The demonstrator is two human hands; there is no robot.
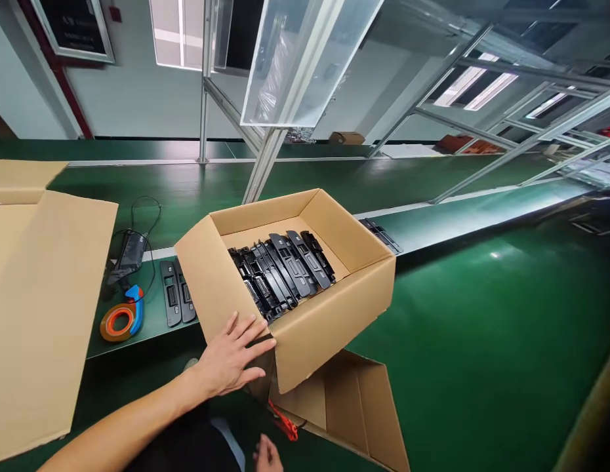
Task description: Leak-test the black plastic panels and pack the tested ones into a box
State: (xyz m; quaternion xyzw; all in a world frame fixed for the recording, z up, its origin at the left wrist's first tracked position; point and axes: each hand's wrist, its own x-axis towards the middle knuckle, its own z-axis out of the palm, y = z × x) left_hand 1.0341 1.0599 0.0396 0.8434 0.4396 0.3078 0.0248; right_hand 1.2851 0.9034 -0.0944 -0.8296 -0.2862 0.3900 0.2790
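My left hand (233, 357) lies with its fingers spread on the near left corner of an open cardboard box (334, 314), touching its flap. Inside the box, several black plastic parts (295, 262) with slots and connectors stand tilted in a row. My right hand (268, 455) shows only partly at the bottom edge, with curled fingers and nothing visible in them; it is apart from the box. Just above it is a red-orange tool (285, 423), its kind unclear.
More black parts (172, 295) lie on the green bench (152, 337), with a tape dispenser (122, 321) and a black cabled device (132, 252). A large carton (44, 314) stands at left. Another open carton (359, 406) sits below. Black parts (378, 235) lie behind the box. Metal framing (265, 160) rises behind.
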